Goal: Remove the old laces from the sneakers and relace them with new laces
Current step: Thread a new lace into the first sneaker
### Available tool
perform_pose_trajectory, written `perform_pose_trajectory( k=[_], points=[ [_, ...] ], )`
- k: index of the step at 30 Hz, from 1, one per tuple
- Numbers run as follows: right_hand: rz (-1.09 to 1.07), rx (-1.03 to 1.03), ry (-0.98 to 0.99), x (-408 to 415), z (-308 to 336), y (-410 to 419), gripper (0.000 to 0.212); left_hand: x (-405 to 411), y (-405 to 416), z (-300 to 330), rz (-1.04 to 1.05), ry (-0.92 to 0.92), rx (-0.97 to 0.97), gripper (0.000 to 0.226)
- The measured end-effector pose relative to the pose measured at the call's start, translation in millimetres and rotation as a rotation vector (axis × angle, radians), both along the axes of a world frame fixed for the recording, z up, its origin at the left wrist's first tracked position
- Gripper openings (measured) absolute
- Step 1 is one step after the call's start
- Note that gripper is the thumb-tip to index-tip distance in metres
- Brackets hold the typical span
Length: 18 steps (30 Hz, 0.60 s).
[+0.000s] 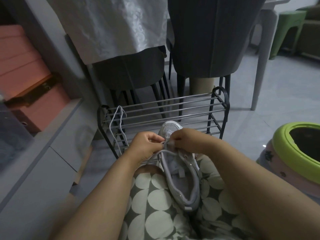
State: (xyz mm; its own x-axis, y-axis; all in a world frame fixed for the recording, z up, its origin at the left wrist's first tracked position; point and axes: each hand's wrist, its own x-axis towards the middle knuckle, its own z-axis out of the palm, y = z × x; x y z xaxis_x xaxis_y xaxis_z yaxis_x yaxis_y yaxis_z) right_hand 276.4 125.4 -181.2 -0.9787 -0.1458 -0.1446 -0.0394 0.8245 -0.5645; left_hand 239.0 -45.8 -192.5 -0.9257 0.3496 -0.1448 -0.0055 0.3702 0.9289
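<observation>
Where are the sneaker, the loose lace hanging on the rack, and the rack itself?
sneaker (pixel 181 186): head view, inner heel lining.
loose lace (pixel 110 125): head view, its hanging strand.
rack (pixel 222 94): head view, right black end frame.

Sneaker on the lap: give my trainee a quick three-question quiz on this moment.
1. True or false: both hands work at the sneaker lace.
2. Where does the loose lace hang? A) on the rack B) on the green stool C) on the pink boxes
3. Which end of the sneaker points away from the person?

Key:
1. True: left hand and right hand fingers pinch it near the front eyelets.
2. A
3. The toe.
</observation>
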Motion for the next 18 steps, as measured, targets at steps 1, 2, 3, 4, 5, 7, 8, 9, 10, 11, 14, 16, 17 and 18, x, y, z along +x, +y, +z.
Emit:
perform_pose_trajectory(
  k=[1, 2, 3, 4, 5, 7, 8, 9, 10, 11, 14, 16, 17, 18],
  points=[
    [0.017, -0.189, -0.033, 4.6, 6.2, 4.8, 0.016, -0.3, -1.4, 0.2, -0.009, -0.004, 0.012, 0.016],
    [0.071, -0.398, -0.045, 10.0, 13.4, 9.2, 0.016, -1.2, -2.8, 0.4, -0.021, -0.007, 0.021, 0.017],
    [0.154, -0.621, -0.039, 15.1, 21.1, 13.1, 0.019, -2.8, -4.4, 0.4, -0.029, -0.006, 0.022, 0.018],
    [0.241, -0.851, -0.046, 20.4, 28.1, 16.8, 0.020, -4.0, -5.4, 0.2, -0.034, 0.000, 0.012, 0.018],
    [0.307, -1.052, -0.071, 24.4, 35.0, 20.2, 0.017, -4.4, -6.1, -0.1, -0.035, 0.011, -0.007, 0.019],
    [0.281, -1.119, -0.064, 26.9, 48.2, 21.4, 0.012, -4.4, -6.0, -0.8, -0.029, 0.040, -0.047, 0.020],
    [0.211, -0.982, -0.020, 27.3, 52.3, 20.4, 0.013, -4.2, -5.4, -0.7, -0.036, 0.063, -0.057, 0.021],
    [0.140, -0.816, 0.023, 25.7, 53.5, 19.3, 0.015, -4.0, -5.3, 0.8, -0.055, 0.089, -0.054, 0.022],
    [0.091, -0.687, 0.045, 24.7, 54.9, 17.3, 0.017, -3.5, -5.6, 3.9, -0.090, 0.118, -0.038, 0.024],
    [0.062, -0.611, 0.046, 23.5, 55.6, 14.7, 0.017, -2.8, -6.3, 8.3, -0.132, 0.134, -0.004, 0.024],
    [0.013, -0.543, 0.062, 20.8, 53.8, 4.0, 0.018, 3.3, -7.8, 22.6, -0.221, 0.097, 0.161, 0.020],
    [-0.036, -0.607, 0.076, 18.1, 49.7, -1.3, 0.018, 5.6, -8.9, 26.3, -0.231, 0.111, 0.190, 0.024],
    [-0.057, -0.638, 0.082, 17.5, 48.3, -3.5, 0.017, 5.5, -9.8, 25.8, -0.232, 0.109, 0.213, 0.025],
    [-0.076, -0.648, 0.089, 16.8, 46.7, -5.6, 0.017, 5.2, -10.8, 24.7, -0.232, 0.085, 0.259, 0.024]
  ],
)
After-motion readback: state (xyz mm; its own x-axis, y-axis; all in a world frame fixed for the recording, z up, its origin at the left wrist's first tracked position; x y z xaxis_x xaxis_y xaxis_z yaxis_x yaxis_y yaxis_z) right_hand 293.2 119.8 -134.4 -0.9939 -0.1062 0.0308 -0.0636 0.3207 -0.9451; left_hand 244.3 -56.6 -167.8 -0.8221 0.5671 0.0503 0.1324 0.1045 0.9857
